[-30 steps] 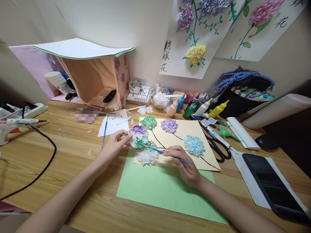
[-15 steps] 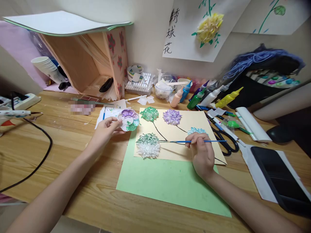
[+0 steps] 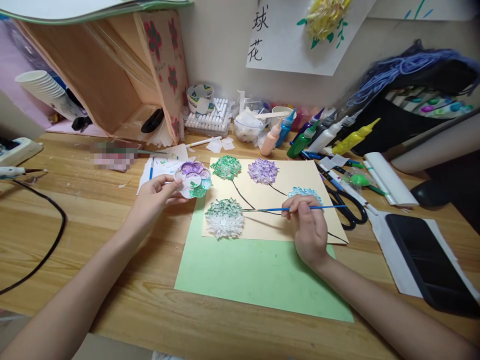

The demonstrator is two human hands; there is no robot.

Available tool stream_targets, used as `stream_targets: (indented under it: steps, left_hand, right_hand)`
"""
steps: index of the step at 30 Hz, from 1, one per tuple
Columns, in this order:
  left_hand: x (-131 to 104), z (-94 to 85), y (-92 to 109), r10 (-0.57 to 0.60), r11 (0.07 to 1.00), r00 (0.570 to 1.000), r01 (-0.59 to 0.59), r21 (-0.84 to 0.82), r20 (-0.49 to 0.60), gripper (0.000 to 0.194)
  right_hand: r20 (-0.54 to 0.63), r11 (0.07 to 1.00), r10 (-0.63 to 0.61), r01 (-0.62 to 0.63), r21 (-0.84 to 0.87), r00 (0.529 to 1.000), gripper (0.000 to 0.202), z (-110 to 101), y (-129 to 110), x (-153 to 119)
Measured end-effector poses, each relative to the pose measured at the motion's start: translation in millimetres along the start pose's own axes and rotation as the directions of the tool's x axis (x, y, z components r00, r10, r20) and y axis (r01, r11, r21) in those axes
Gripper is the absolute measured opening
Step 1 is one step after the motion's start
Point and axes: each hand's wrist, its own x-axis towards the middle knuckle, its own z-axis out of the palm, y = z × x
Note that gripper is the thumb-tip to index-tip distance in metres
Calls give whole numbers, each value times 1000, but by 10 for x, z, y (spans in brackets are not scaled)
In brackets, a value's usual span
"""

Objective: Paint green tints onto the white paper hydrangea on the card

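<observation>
My left hand (image 3: 160,190) pinches the edge of a flower-shaped paint palette (image 3: 193,180) smeared with purple, white and green. In my right hand (image 3: 308,225) is a thin blue paintbrush (image 3: 270,209), its tip at the right edge of a ruffled flower (image 3: 225,218) that is green above and white below. That flower sits on a cream sheet (image 3: 296,172) along with a green flower (image 3: 226,167), a purple flower (image 3: 263,171) and a blue flower (image 3: 304,195), partly behind my right hand. Black stem lines run between them. Beneath lies a green sheet (image 3: 262,280).
Paint bottles (image 3: 300,142) stand at the back. Black-handled scissors (image 3: 350,210), a phone (image 3: 431,260) and a white roll (image 3: 390,177) lie to the right. At the left are a glue gun (image 3: 18,171) with a black cord and a decorated box (image 3: 161,65).
The camera view has tilted downward and shifted slightly. Both hands keep their grips on the palette and the brush, whose tip stays beside the green-and-white flower.
</observation>
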Motion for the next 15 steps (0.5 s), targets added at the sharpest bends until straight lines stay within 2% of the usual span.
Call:
stream_targets:
  steps: [2, 6, 9, 13, 15]
  left_hand:
    - [-6, 1, 4, 0, 1000, 1000, 0, -1, -6, 30]
    - [-7, -5, -5, 2, 1000, 1000, -2, 16, 5, 29]
    - [-4, -8, -16, 4, 1000, 1000, -4, 20, -3, 29]
    - [0, -3, -27, 2, 1000, 1000, -2, 6, -12, 29]
    - [4, -1, -34, 3, 1000, 1000, -4, 15, 4, 28]
  right_hand:
    - [-24, 1000, -18, 19, 10, 1000, 22, -2, 4, 0]
    - [20, 1000, 14, -14, -21, 1000, 23, -6, 11, 2]
    - [-7, 1000, -13, 13, -16, 1000, 22, -7, 16, 8]
    - [53, 997, -34, 37, -61, 998, 23, -2, 19, 14]
    - [43, 996, -64, 66, -60, 997, 22, -2, 18, 12]
